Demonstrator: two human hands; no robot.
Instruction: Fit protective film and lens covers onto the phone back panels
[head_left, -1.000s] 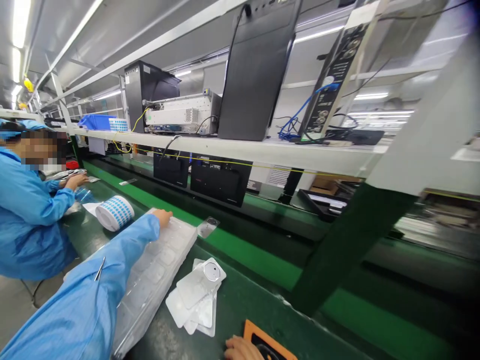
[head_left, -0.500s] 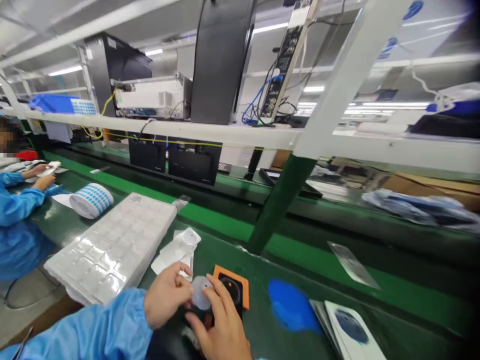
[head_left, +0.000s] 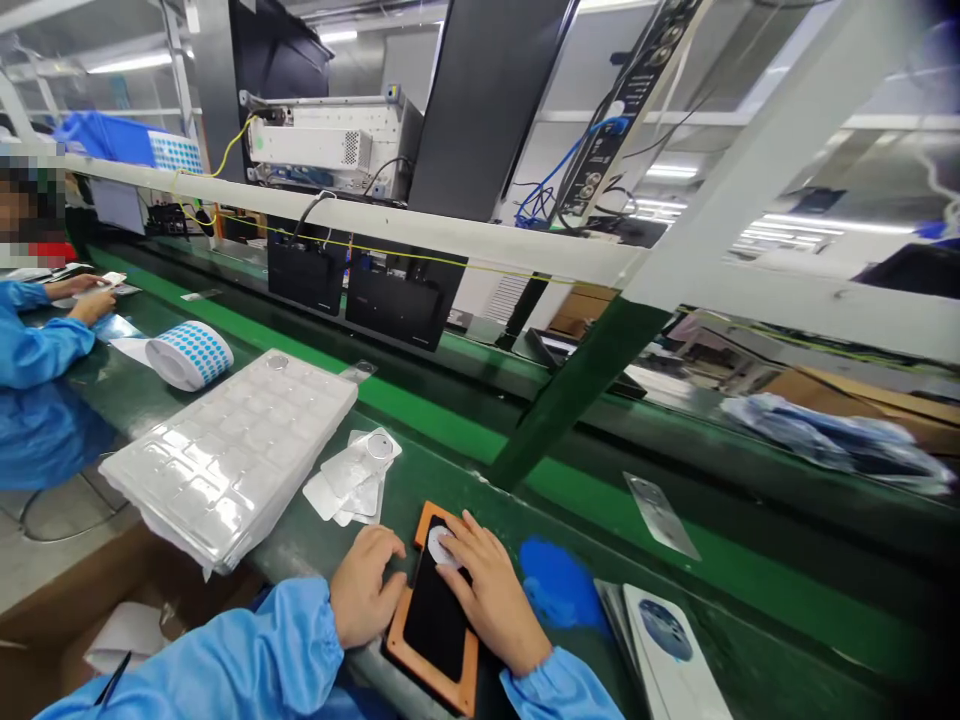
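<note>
A black flat panel [head_left: 436,625], much like a phone back, lies in an orange frame [head_left: 431,675] at the bench's front edge. On the panel's upper end sits a round whitish disc [head_left: 438,543]. My right hand [head_left: 491,595] lies over the frame's right side, its outstretched fingertips pressing on the disc. At the frame's left edge rests my left hand [head_left: 367,585], thumb and fingers apart with nothing between them. Just beyond it, several clear film pieces [head_left: 352,475] with rounded corners lie in a loose pile, one with a ring mark.
Left of my hands stands a stack of clear plastic trays [head_left: 232,450]. Behind it is a roll of blue-dotted labels [head_left: 191,355]. To the right lie a blue patch [head_left: 562,585] and white phone-shaped boxes [head_left: 671,655]. A green post [head_left: 577,390] rises ahead. A co-worker's hands [head_left: 90,300] show far left.
The round disc went from between both hands above the frame down onto the black panel. My right hand now presses it flat, and my left hand has let go. The camera view has shifted.
</note>
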